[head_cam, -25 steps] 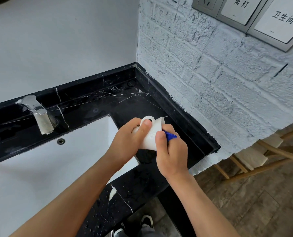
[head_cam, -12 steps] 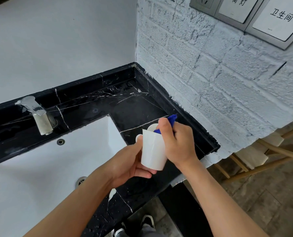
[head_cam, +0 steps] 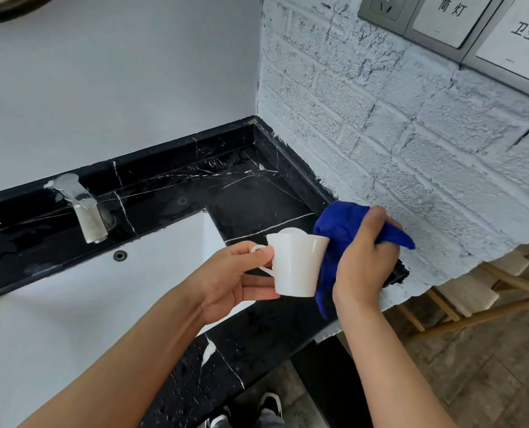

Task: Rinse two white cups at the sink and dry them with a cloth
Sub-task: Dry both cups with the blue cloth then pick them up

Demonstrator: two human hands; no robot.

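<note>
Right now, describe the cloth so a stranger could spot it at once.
Start at the black marble counter where it meets the white brick wall. Above its right end, the right hand grips a bunched blue cloth beside the white cup. It is the only vivid blue, soft thing there.

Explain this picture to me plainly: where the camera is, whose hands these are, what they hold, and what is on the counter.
The camera sits on a person's head, looking forward and down, so the two bare arms reaching in from below are the wearer's own. No machine is involved. The left hand holds a white cup upright by its handle. The right hand grips a blue cloth pressed against the cup's side. Below them is a black marble counter spotted with water drops, with a white sink set into it and a metal tap behind. Only one cup is visible. On the painted brick wall hang switch plates.
</note>
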